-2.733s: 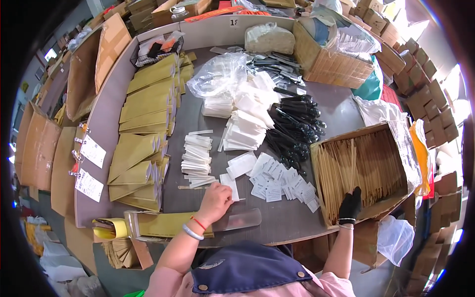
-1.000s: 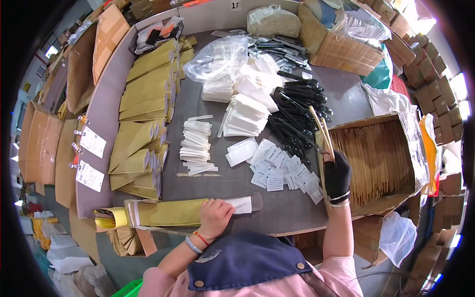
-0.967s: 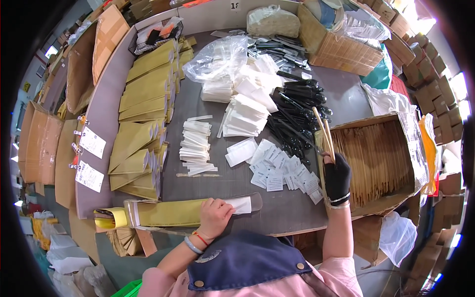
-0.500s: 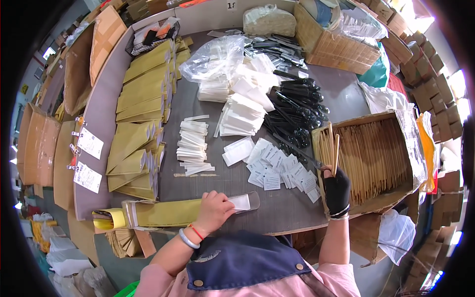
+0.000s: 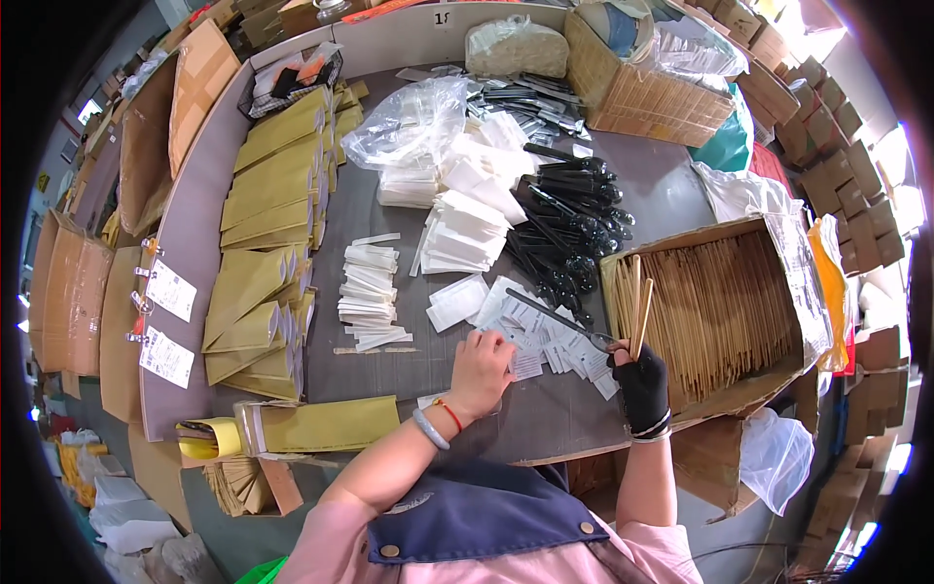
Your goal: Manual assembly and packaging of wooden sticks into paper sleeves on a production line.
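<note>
In the middle of the frame, the left hand [image 5: 482,372] bends over a fan of small printed cards [image 5: 576,358], fingertips down at the fan's lower-left edge. I cannot tell whether that grip pinches a card or only presses on one, as the knuckles hide the contact. Right of centre, the right hand [image 5: 640,391], in a black fingerless glove, has its grip pressed together on a pair of wooden sticks [image 5: 639,313] that point toward the top of the frame. A long dark utensil [image 5: 556,314] reaches from its thumb over the cards, seemingly held in the same pinch.

The cards overlap, so a single one should come away best by sliding its free edge along the surface [image 5: 379,375] before pinching it — clawing straight up would likely bring neighbours along. Tipping the utensil's far end a little higher should keep it from dragging the fan. A steady thumb matters too, since sticks and utensil could roll against each other.

The open cardboard box [image 5: 749,392] of more sticks is just beside the glove at right; a flat kraft envelope [image 5: 331,425] lies at lower left.
</note>
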### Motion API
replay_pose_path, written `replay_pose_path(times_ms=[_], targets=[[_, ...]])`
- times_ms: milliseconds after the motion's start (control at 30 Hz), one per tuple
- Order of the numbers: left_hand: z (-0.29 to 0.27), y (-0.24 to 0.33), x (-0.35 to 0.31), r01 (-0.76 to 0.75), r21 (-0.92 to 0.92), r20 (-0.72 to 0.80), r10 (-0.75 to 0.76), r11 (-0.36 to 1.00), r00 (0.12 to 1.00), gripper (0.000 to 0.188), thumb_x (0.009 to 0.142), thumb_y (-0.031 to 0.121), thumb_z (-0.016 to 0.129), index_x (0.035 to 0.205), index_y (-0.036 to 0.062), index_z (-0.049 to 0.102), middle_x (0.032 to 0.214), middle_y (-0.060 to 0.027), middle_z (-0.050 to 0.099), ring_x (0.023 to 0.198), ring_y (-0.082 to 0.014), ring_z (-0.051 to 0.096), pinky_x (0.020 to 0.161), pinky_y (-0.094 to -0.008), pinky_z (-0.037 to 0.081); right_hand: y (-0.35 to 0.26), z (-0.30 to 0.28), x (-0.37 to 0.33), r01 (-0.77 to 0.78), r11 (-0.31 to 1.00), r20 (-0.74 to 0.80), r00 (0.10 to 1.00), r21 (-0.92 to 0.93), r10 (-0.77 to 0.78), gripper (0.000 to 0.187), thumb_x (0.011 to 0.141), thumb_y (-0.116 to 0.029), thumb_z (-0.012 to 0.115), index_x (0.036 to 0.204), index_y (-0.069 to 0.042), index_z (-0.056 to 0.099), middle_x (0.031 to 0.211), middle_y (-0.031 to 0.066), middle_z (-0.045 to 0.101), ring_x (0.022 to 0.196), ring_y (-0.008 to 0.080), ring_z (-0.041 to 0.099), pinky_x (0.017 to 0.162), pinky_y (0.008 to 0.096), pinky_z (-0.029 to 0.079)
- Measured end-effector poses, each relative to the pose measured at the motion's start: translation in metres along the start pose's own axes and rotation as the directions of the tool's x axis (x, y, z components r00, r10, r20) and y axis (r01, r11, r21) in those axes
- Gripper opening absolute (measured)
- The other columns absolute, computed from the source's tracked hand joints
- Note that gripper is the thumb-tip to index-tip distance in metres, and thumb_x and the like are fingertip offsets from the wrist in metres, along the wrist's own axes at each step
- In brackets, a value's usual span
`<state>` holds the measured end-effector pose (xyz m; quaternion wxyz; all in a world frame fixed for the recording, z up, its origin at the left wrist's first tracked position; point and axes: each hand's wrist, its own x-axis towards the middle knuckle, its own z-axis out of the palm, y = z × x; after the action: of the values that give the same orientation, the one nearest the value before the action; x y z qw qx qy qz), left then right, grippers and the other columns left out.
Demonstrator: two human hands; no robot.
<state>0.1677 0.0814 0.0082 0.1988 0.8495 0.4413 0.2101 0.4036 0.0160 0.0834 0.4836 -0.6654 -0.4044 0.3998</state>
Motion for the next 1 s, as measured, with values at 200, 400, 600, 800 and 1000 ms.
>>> replay_pose_path(times_ms=[200, 400, 600, 800, 1000], targets=[[-0.037, -0.004, -0.007, 0.342, -0.624, 0.171, -0.303, 0.703, 0.937, 0.018, 0.08, 0.012, 0.075, 0.094, 0.0034, 0.067, 0.081, -0.0069, 0.067, 0.077, -0.0145, 0.064, 0.068, -0.0314, 0.05, 0.001, 0.007, -0.003, -0.021, 0.994, 0.048, 0.999, 0.107, 0.016, 0.015, 0.093, -0.014, 0.062, 0.099, -0.001, 0.066, 0.076, -0.0028, 0.059, 0.065, 0.0044, 0.048, 0.059, 0.0197, 0.038], [-0.089, -0.048, -0.08, 0.182, 0.0, 0.152, -0.18, 0.983, 0.972, 0.013, 0.074, 0.012, 0.076, 0.085, 0.0071, 0.072, 0.083, -0.0045, 0.065, 0.078, -0.0222, 0.059, 0.074, -0.036, 0.049, 0.015, 0.03, -0.005, -0.169, 0.985, 0.338, 0.93, 0.033, 0.148, 0.018, 0.095, -0.018, 0.06, 0.098, -0.001, 0.065, 0.078, -0.0014, 0.058, 0.069, 0.0052, 0.049, 0.062, 0.0208, 0.04], [-0.074, -0.023, -0.136, 0.014, 0.138, 0.042, -0.02, 0.99, 0.999, 0.037, 0.07, 0.018, 0.076, 0.104, 0.0122, 0.067, 0.107, -0.0008, 0.061, 0.092, -0.0245, 0.052, 0.079, -0.0392, 0.044, 0.034, 0.068, -0.012, -0.218, 0.964, 0.554, 0.789, -0.154, 0.266, 0.024, 0.093, -0.024, 0.062, 0.094, -0.001, 0.067, 0.071, -0.0002, 0.059, 0.067, 0.0071, 0.052, 0.061, 0.0248, 0.043], [-0.088, -0.036, -0.152, 0.045, 0.156, 0.147, -0.068, 0.987, 0.987, 0.047, 0.071, 0.024, 0.076, 0.115, 0.0128, 0.065, 0.122, -0.0025, 0.057, 0.104, -0.0272, 0.05, 0.089, -0.0439, 0.042, 0.038, 0.106, -0.022, 0.471, 0.735, 0.549, 0.82, -0.487, -0.162, 0.02, 0.085, -0.026, 0.068, 0.104, -0.018, 0.07, 0.079, 0.0094, 0.067, 0.069, 0.0273, 0.063, 0.059, 0.0365, 0.049], [-0.109, -0.066, -0.151, 0.149, 0.068, 0.068, -0.153, 0.987, 0.986, 0.073, 0.063, 0.033, 0.083, 0.126, 0.0063, 0.057, 0.125, -0.0122, 0.052, 0.121, -0.0345, 0.044, 0.099, -0.0466, 0.038, 0.048, 0.091, -0.016, 0.822, 0.297, 0.778, 0.561, -0.485, -0.283, 0.036, 0.083, -0.025, 0.067, 0.118, -0.03, 0.064, 0.073, 0.0037, 0.055, 0.068, 0.0255, 0.057, 0.057, 0.0395, 0.048]])
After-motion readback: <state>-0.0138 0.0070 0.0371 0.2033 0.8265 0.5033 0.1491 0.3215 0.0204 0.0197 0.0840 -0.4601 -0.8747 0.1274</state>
